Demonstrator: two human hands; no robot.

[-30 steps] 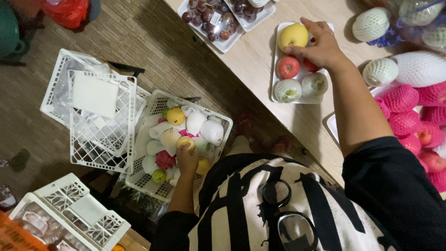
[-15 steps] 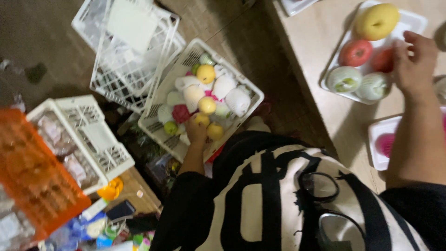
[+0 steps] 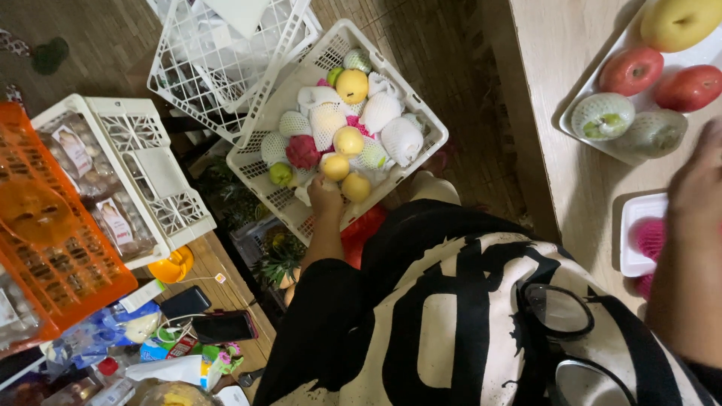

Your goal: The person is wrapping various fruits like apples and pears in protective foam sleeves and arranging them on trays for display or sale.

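Left hand: left hand (image 3: 325, 197) reaches down into the white crate (image 3: 263, 124) on the floor, fingers curled over a yellow pear (image 3: 335, 167) at the near edge of the heap; whether they have fully closed on it cannot be told.

Right hand: right hand (image 3: 698, 189) hangs blurred over the wooden counter (image 3: 571, 188) at right, fingers loose, holding nothing that shows.

Fruit in crate: more yellow pears, one beside the hand (image 3: 356, 186), one at the middle (image 3: 348, 140), one at the far side (image 3: 352, 86); a green apple (image 3: 280, 174) to the left; a pink-netted fruit (image 3: 302, 151); several fruits in white foam sleeves (image 3: 401, 140).

Counter: far tray (image 3: 585, 139) carries a large yellow fruit (image 3: 681, 21), two red apples (image 3: 632, 71), and two green fruits in white netting (image 3: 602, 116); near tray (image 3: 635, 239) shows pink netting (image 3: 651, 237) just beside the right hand.

Surroundings: empty white crates (image 3: 218, 53) stacked at far left; an orange crate (image 3: 45, 240) and another white crate (image 3: 143, 173) with packaged goods at left; phones (image 3: 218, 325) on a low wooden surface.

Step in hand: picking one pear from the crate, by the look of it.

Next move calls for: a firm grasp on the pear, then a lift clear of the crate wall and neighbouring fruit.
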